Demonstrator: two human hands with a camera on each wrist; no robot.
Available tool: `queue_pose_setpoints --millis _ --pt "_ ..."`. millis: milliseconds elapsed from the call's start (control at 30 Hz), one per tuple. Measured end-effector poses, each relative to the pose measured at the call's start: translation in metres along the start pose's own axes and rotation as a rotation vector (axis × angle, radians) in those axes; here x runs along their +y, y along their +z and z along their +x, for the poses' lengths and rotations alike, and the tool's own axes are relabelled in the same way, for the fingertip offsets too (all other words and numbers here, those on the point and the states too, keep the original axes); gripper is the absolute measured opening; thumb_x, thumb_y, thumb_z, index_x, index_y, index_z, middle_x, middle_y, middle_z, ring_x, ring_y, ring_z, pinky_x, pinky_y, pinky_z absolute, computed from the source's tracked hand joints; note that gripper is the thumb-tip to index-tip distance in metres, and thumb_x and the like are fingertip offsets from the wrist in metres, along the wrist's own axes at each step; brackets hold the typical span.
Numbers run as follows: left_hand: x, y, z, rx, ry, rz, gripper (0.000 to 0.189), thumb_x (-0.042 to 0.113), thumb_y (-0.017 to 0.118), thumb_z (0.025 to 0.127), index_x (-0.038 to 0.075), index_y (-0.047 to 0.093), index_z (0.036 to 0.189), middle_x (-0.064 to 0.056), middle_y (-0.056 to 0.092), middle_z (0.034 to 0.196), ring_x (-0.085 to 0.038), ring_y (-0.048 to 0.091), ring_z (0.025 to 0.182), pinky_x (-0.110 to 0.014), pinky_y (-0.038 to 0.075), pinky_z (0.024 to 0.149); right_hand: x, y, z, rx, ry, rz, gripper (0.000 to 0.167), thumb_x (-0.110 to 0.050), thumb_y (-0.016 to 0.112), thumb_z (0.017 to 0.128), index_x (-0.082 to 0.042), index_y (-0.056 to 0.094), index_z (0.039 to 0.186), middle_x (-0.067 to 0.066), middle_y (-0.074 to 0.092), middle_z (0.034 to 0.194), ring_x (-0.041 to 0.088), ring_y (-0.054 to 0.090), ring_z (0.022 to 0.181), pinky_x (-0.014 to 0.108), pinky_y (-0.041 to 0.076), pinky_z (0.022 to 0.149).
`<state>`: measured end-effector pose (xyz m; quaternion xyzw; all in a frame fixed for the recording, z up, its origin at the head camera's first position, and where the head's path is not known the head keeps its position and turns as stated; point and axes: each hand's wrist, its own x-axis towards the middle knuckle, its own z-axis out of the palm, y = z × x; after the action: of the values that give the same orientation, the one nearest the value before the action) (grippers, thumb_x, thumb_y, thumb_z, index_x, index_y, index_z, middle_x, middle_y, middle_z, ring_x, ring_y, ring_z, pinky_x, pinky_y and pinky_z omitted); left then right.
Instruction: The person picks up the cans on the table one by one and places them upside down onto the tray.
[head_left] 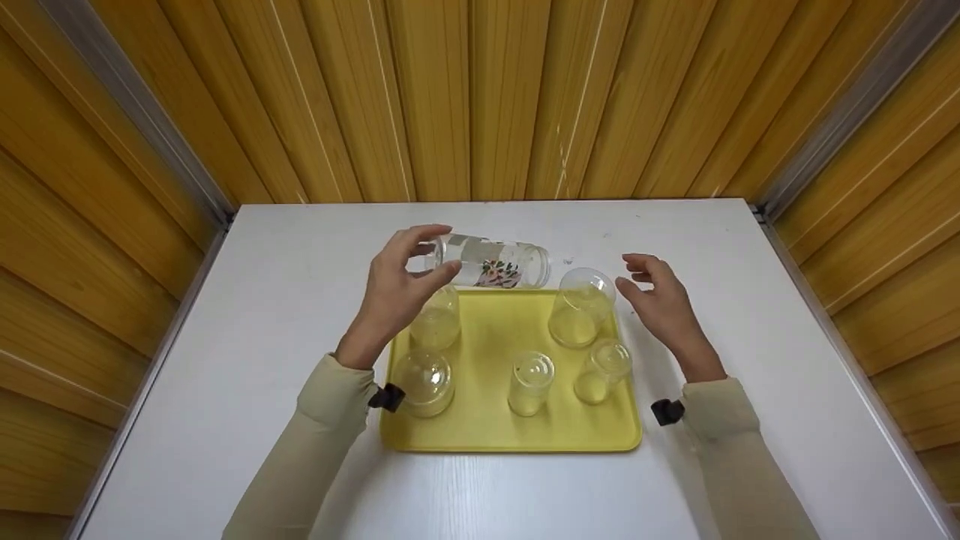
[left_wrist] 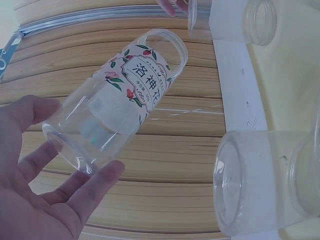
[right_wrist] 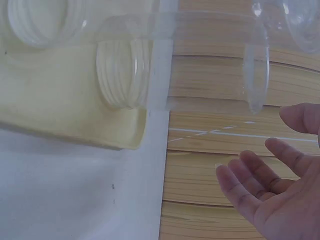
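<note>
My left hand (head_left: pixel 396 281) grips a clear plastic jar (head_left: pixel 499 264) by its base end, thumb and fingers around it. The jar lies tipped sideways above the tray's far edge, its open mouth toward the right. A printed label (left_wrist: pixel 137 75) with pink flowers, green leaves and Chinese characters wraps its mouth end. My right hand (head_left: pixel 661 300) is held with loosely bent fingers and nothing in them. It is just right of another clear jar (head_left: pixel 579 315), which stands mouth down at the tray's far right corner; a small gap shows between them in the right wrist view.
A yellow tray (head_left: pixel 487 431) sits on the white table (head_left: pixel 247 322). On it, more clear jars stand mouth down: one at far left (head_left: pixel 435 322), one at near left (head_left: pixel 425 382), a small one near the middle (head_left: pixel 531 386) and another at right (head_left: pixel 600 373). Wood-patterned panels (head_left: pixel 480 105) enclose the table.
</note>
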<state>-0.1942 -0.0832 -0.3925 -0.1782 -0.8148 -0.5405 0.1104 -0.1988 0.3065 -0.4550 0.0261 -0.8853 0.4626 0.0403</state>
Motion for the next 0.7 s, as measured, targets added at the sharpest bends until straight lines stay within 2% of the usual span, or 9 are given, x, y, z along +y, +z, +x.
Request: queue_pose_setpoints --millis 100,267,467,700 --pt "0.002 -0.001 0.002 -0.014 0.011 0.036 0.046 0.017 0.080 0.095 0.009 0.067 0.139 -0.013 0.062 0.131 -0.030 0.062 0.120 -0.038 0.060 0.090 0.009 0.001 0.001 -0.008 0.013 -0.064 0.050 -0.022 0.060 0.109 0.003 0.050 0.150 0.027 0.050 0.144 0.046 0.047 0.136 0.058 0.043 0.109" --pt "0.004 -0.001 0.005 -0.037 0.019 0.109 0.046 0.018 0.080 0.095 0.010 0.068 0.139 -0.014 0.062 0.133 -0.031 0.061 0.121 -0.044 0.061 0.089 0.021 0.006 0.001 -0.011 0.016 -0.179 0.048 -0.020 0.059 0.108 0.007 0.052 0.147 0.031 0.051 0.140 0.048 0.048 0.132 0.061 0.040 0.110" --pt "0.007 0.001 0.009 -0.058 0.027 0.175 0.044 0.018 0.079 0.095 0.011 0.069 0.137 -0.014 0.062 0.130 -0.030 0.058 0.119 -0.048 0.060 0.090 0.030 0.016 0.000 -0.036 0.005 -0.306 0.049 -0.019 0.061 0.105 0.007 0.053 0.146 0.031 0.052 0.137 0.048 0.049 0.132 0.063 0.043 0.107" --pt "0.012 0.002 0.013 -0.081 0.060 0.254 0.044 0.018 0.080 0.095 0.010 0.069 0.137 -0.016 0.063 0.128 -0.032 0.060 0.118 -0.047 0.060 0.089 0.037 0.023 -0.002 -0.102 -0.008 -0.380 0.050 -0.023 0.059 0.105 0.006 0.054 0.144 0.033 0.050 0.140 0.050 0.047 0.131 0.064 0.047 0.098"
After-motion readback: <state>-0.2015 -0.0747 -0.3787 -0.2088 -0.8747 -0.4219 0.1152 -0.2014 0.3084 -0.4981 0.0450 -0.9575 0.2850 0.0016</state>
